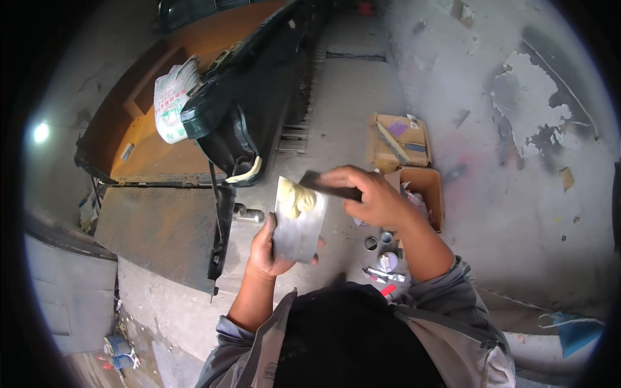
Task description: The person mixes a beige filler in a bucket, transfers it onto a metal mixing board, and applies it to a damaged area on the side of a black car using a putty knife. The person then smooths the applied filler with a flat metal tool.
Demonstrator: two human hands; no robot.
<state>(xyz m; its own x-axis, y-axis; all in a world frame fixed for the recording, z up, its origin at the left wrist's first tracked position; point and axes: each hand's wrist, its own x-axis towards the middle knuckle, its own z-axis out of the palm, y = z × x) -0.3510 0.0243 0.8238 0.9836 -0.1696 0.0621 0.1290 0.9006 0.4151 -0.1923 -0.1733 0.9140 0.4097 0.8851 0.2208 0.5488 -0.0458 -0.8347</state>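
My left hand grips a flat grey metal plate from below, with its thumb along the left edge and fingertips showing past the right edge. A lump of pale yellow putty sits on the upper part of the plate. Closed round a dark, flat spreader, my right hand brings its tip against or just over the putty; blur hides whether they touch. Left of the plate is the black rear corner of a truck bed, with a strip of yellow putty along its lower edge.
The lowered tailgate sticks out at the left, and a white sack hangs over the bed side. Cardboard boxes stand on the floor to the right, with small cans nearer me. A wall with peeling paint rises at the right.
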